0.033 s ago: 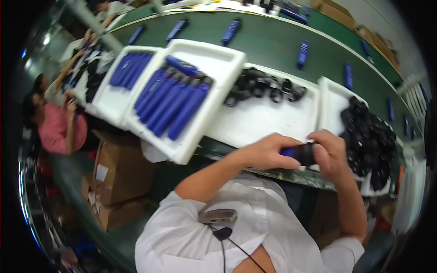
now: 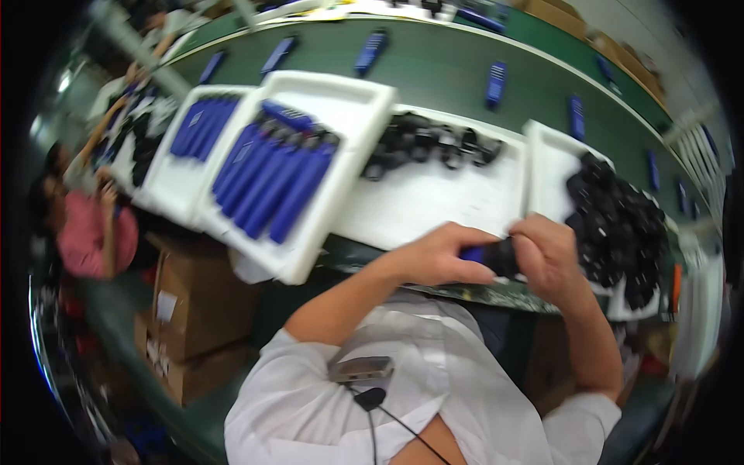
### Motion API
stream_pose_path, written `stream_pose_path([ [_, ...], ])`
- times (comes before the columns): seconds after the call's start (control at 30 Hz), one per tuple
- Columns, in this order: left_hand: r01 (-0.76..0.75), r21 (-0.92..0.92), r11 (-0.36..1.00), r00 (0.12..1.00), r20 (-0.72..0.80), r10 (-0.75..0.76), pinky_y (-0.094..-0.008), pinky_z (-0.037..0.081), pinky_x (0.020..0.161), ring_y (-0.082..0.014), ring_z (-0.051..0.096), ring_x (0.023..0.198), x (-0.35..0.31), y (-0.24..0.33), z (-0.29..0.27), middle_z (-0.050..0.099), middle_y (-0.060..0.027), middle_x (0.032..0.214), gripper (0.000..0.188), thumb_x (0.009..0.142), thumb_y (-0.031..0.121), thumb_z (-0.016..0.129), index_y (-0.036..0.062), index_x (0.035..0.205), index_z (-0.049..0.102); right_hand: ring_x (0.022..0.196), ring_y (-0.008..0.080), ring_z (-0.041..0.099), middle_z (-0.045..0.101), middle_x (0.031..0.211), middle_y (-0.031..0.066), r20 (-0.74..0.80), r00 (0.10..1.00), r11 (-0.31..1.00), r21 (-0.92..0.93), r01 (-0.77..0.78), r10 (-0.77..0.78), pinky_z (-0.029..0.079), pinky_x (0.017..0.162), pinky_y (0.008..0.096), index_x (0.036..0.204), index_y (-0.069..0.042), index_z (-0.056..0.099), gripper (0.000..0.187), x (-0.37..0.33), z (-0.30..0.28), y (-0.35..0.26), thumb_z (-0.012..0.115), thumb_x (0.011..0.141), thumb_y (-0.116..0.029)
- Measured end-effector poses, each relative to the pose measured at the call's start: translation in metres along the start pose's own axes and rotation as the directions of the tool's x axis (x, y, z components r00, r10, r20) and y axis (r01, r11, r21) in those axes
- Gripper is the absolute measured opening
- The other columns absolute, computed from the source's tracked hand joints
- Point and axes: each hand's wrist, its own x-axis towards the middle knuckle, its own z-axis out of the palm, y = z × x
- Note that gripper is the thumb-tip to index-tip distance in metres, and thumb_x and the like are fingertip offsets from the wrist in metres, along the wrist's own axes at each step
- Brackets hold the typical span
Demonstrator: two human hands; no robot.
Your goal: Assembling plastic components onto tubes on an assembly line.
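Observation:
In front of my body I hold a dark blue tube with a black end piece (image 2: 502,257). My left hand (image 2: 440,256) is closed round the blue part, thumb and fingers pointing right. My right hand (image 2: 547,257) grips the black end, its fingers curled over it. Both hands are above the near edge of a white tray (image 2: 442,203), which holds a row of black ring-like parts (image 2: 418,139) at its far side. To the left, several blue tubes (image 2: 275,178) lie side by side in a tilted white tray (image 2: 380,108), with one across their tops.
Right of my hands, a black heap of small parts (image 2: 616,221) fills another white tray (image 2: 547,167). Beyond the trays, blue devices (image 2: 496,84) lie spaced along a green belt (image 2: 434,70). Cardboard boxes (image 2: 198,302) stand at lower left. A person in pink (image 2: 93,232) works farther left.
The whole view has shifted slightly, so trays and hands appear farther left. My right hand has turned a little around the black end; both hands keep their hold.

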Motion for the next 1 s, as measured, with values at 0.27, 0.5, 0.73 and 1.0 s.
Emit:
stream_pose_path([
  [0.27,-0.037,0.589,0.807,0.951,-0.227,0.21,-0.0382,0.051,0.071,-0.031,0.065,0.077,0.027,0.004,0.012,0.067,-0.0152,0.088,0.047,0.079,0.018,0.081,0.0023,0.119,0.063,0.069,0.037,0.064,0.065,0.076,0.0234,0.007,0.836,0.834,0.075,-0.547,0.548,0.051,0.065,0.0426,0.094,0.003,0.064,0.033,0.011,0.003,0.024,0.054,0.099,-0.028],
  [0.5,-0.114,0.431,0.895,0.961,-0.18,0.209,-0.0368,0.053,0.077,-0.0294,0.067,0.084,0.018,-0.002,0.0,0.07,-0.0152,0.095,0.049,0.078,0.026,0.081,0.0043,0.119,0.066,0.072,0.033,0.065,0.068,0.083,0.018,0.117,0.88,0.873,0.118,-0.473,0.46,0.053,0.068,0.0397,0.106,0.001,0.063,0.023,-0.013,-0.009,0.008,0.066,0.094,-0.019],
  [0.73,-0.082,0.251,0.964,0.979,-0.16,0.125,-0.0369,0.053,0.078,-0.0301,0.067,0.083,0.019,-0.005,0.0,0.069,-0.0167,0.095,0.051,0.077,0.027,0.081,0.0022,0.119,0.066,0.106,0.0319,0.06,0.064,0.111,0.0143,0.109,0.99,0.991,0.093,-0.101,0.091,0.049,0.088,0.0395,0.114,-0.004,0.066,0.035,-0.009,-0.018,0.004,0.07,0.081,0.003],
  [1.0,-0.025,0.031,0.999,0.993,-0.112,0.029,-0.0325,0.052,0.075,-0.0183,0.065,0.082,0.015,-0.005,-0.002,0.068,-0.0121,0.093,0.049,0.081,0.024,0.078,-0.0012,0.121,0.064,0.108,0.0324,0.058,0.062,0.113,0.0137,0.134,0.986,0.988,0.1,-0.116,0.102,0.047,0.092,0.0403,0.114,-0.007,0.068,0.043,-0.011,-0.028,0.002,0.07,0.074,0.009],
])
